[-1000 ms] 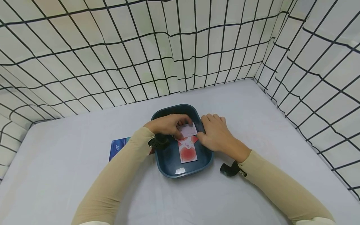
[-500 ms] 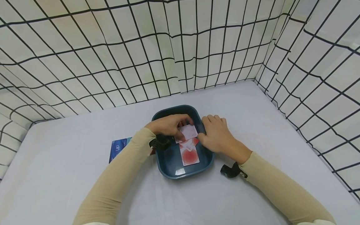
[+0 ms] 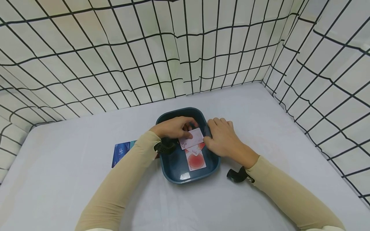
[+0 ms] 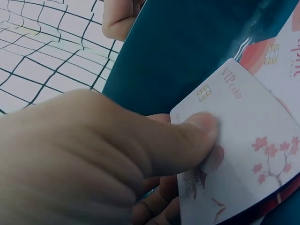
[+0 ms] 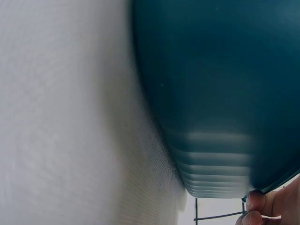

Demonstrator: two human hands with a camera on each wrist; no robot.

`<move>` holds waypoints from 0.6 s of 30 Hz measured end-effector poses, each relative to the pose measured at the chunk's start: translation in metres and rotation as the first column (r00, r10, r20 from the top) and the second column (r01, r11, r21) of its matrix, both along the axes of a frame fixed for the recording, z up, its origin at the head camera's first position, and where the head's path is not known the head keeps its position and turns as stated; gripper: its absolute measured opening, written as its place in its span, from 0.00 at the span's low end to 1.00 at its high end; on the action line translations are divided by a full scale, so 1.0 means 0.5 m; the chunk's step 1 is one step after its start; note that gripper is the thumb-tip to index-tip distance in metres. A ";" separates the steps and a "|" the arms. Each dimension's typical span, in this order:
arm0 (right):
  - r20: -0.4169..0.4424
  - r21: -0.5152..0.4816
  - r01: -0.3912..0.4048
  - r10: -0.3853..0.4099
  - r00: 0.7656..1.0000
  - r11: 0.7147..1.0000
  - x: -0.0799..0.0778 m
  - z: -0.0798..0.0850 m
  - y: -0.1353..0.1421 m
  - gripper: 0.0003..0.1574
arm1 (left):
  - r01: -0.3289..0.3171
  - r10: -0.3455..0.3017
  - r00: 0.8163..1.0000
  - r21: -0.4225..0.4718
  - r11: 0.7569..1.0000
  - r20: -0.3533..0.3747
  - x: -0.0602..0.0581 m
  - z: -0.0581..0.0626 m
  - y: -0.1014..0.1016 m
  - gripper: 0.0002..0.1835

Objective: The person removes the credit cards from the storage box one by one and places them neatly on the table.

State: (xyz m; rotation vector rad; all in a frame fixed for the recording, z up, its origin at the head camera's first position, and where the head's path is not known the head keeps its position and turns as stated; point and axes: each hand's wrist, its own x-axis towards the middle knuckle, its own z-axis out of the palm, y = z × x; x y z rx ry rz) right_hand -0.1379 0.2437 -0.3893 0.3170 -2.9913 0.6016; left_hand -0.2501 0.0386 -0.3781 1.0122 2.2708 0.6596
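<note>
In the head view, my left hand (image 3: pixel 174 127) reaches into a dark blue plastic basin (image 3: pixel 176 168). It pinches a whitish card with pink blossoms (image 3: pixel 194 138), marked "VIP CARD"; the thumb lies on top of this card (image 4: pixel 248 117) in the left wrist view, with curled fingers partly visible below. Under it, on the basin floor, lie a card with a red circle (image 3: pixel 196 162) and a white-and-red lettered card (image 4: pixel 286 56), partly covered. My right hand (image 3: pixel 222 138) grips the basin's right rim, its fingertips (image 5: pixel 255 200) outside the wall in the right wrist view.
Left of the basin, a blue VIP card (image 3: pixel 119 154) and a teal piece lie on the white tabletop (image 3: pixel 66 166), partly hidden by the left sleeve. Black-gridded white cloth (image 3: pixel 138 64) rises behind and at the right. A black wrist device (image 3: pixel 237 175) hangs at the right wrist.
The blossom card has shifted slightly toward me and turned, showing more of its face. The red-circle card has slid slightly toward me and right. My right hand stays on the rim.
</note>
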 end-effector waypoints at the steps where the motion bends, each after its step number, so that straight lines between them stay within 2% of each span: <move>1: 0.000 -0.001 0.000 0.000 1.000 1.000 0.000 0.000 0.000 0.20 | -0.003 0.003 1.000 0.000 1.000 0.002 0.001 0.000 0.001 0.22; 11: -0.008 -0.009 -0.002 0.002 1.000 1.000 -0.001 0.001 0.001 0.19 | -0.017 0.017 0.999 0.003 1.000 0.038 0.005 0.006 0.004 0.18; 18: -0.006 -0.004 -0.003 0.003 1.000 1.000 -0.001 0.000 0.001 0.18 | -0.014 0.013 0.999 0.029 0.999 0.044 0.002 0.002 0.002 0.16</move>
